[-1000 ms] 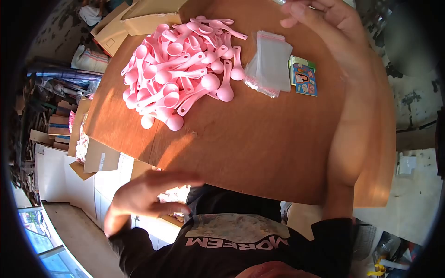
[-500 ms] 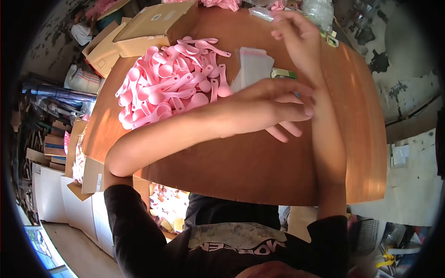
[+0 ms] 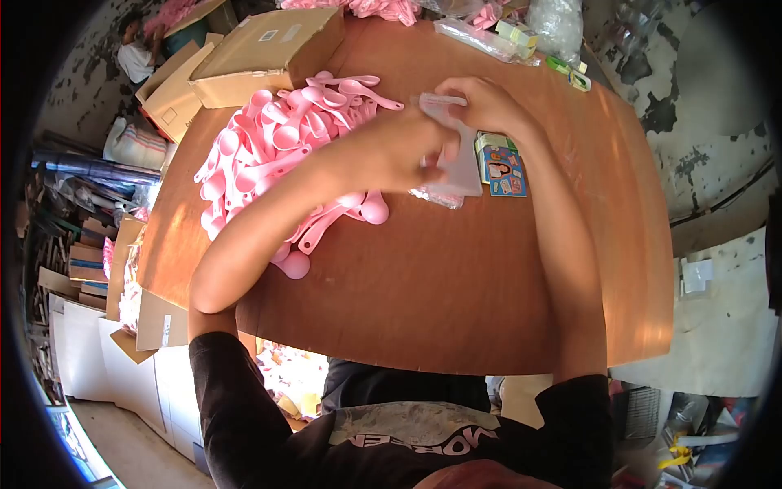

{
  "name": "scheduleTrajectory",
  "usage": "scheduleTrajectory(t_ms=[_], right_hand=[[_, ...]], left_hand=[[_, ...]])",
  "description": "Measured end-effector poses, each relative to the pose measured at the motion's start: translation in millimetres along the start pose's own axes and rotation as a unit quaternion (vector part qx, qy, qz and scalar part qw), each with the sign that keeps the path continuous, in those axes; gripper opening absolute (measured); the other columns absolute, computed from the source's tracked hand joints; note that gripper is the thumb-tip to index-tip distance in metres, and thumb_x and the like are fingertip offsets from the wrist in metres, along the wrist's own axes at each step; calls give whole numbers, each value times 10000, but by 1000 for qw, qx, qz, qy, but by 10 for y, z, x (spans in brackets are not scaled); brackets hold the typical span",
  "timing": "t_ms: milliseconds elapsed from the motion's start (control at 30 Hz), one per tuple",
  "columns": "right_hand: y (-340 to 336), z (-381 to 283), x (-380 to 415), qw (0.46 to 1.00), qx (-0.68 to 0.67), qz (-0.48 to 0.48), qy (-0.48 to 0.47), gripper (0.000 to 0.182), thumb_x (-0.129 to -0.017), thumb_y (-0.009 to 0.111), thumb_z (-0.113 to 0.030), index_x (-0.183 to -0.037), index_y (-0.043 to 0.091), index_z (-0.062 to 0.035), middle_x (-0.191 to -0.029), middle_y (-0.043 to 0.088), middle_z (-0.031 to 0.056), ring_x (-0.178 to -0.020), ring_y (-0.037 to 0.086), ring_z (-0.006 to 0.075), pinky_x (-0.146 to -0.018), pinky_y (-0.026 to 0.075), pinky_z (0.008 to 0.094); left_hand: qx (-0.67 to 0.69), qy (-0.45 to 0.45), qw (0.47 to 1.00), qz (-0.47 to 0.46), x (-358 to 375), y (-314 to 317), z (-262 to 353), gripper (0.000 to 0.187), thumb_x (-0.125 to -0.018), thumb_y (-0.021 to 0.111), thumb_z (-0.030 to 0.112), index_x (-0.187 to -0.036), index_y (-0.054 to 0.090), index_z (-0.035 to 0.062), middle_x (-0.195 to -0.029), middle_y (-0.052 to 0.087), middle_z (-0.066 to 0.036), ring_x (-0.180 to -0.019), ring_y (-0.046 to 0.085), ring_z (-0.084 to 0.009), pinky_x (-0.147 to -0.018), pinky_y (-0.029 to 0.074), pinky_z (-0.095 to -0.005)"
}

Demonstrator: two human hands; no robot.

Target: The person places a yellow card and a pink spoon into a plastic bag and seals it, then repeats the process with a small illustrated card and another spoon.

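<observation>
Nearest, we note one black shirt (image 3: 456, 428) and one cardboard box (image 3: 151, 322) beyond the table's left edge. The table (image 3: 407, 293) is brown wood, its near edge curved; sunlight falls at left.

Pink measuring spoons (image 3: 285, 134) lie heaped on the left half, overlapping too much for us to count. We log two hands above the table. The left hand (image 3: 407, 151), blurred, curls over the clear bags (image 3: 463, 167), a gap between thumb and finger; we cannot tell whether it grips. The right hand (image 3: 481, 102) bends at the bags' far edge, fingers curled; its grip we cannot confirm. The bags lie between spoons and one small stack of picture cards (image 3: 503, 169); we cannot count either set.

At the far left corner: one closed carton (image 3: 269, 53), one open carton (image 3: 173, 98) beside it. Along the far edge: pink pieces (image 3: 383, 8), one green-handled tool (image 3: 568, 73), clear plastic (image 3: 556, 28).

Beyond, we see one white sack (image 3: 134, 147), one other person (image 3: 134, 57) and peeling walls (image 3: 692, 106).
</observation>
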State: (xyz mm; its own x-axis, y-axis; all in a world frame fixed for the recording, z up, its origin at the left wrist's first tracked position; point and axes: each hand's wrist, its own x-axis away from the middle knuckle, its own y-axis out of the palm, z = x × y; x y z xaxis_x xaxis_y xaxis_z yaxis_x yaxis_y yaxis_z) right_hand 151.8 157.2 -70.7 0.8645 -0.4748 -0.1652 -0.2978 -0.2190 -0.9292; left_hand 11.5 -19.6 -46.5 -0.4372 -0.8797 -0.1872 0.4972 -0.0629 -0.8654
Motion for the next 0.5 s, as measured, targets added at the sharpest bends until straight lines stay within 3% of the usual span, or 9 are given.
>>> scheduleTrajectory(t_ms=[33, 133, 233, 367, 433, 500], right_hand=[[58, 119, -86, 1000, 1, -1, 0, 382, -777, 652, -110, -1153, 628, -49, -1108, 650, 178, -1040, 623, 287, -866, 485, 381], [106, 277, -292, 989, 6, -134, 58, 661, -773, 678, -198, -1365, 436, -28, -1382, 458, 207, -1257, 467, 322, -1029, 399, 374], [67, 138, -299, 978, 56, -172, 108, 709, -745, 718, -270, -1351, 453, -16, -1353, 482, 217, -1251, 471, 322, -1028, 396, 380], [84, 105, -314, 974, 83, -187, 96, 780, -706, 754, -345, -1332, 460, 15, -1292, 528, 227, -1215, 506, 322, -995, 423, 380], [82, 154, -351, 974, 63, -190, 110, 781, -683, 771, -374, -1283, 489, 38, -1199, 589, 214, -1127, 570, 312, -931, 459, 369], [114, 209, -414, 973, 53, -194, 113, 735, -672, 779, -368, -1234, 523, 32, -1143, 614, 195, -1061, 594, 297, -885, 470, 362]], left_hand=[[-56, 7, 998, -9, 41, 111, 65, 225, -770, 718, 126, -923, 620, -6, -868, 651, -141, -756, 642, -299, -667, 508, -406], [-98, 17, 995, -14, 103, 379, 128, 257, -770, 728, 180, -919, 618, 2, -878, 647, -146, -785, 645, -327, -676, 511, -435], [-110, 7, 994, 3, 121, 497, 85, 262, -780, 719, 205, -922, 618, 9, -885, 642, -136, -797, 649, -335, -677, 516, -447], [-105, 8, 994, 6, 138, 577, 1, 192, -785, 691, 140, -896, 610, 5, -869, 634, -136, -797, 648, -339, -666, 517, -452], [-105, 17, 994, 8, 124, 596, -35, 164, -789, 678, 115, -883, 605, 1, -859, 635, -139, -796, 647, -341, -659, 514, -453], [-105, 28, 994, 9, 113, 620, -58, 240, -729, 657, 18, -965, 622, -9, -844, 650, -174, -794, 667, -348, -656, 537, -440]])
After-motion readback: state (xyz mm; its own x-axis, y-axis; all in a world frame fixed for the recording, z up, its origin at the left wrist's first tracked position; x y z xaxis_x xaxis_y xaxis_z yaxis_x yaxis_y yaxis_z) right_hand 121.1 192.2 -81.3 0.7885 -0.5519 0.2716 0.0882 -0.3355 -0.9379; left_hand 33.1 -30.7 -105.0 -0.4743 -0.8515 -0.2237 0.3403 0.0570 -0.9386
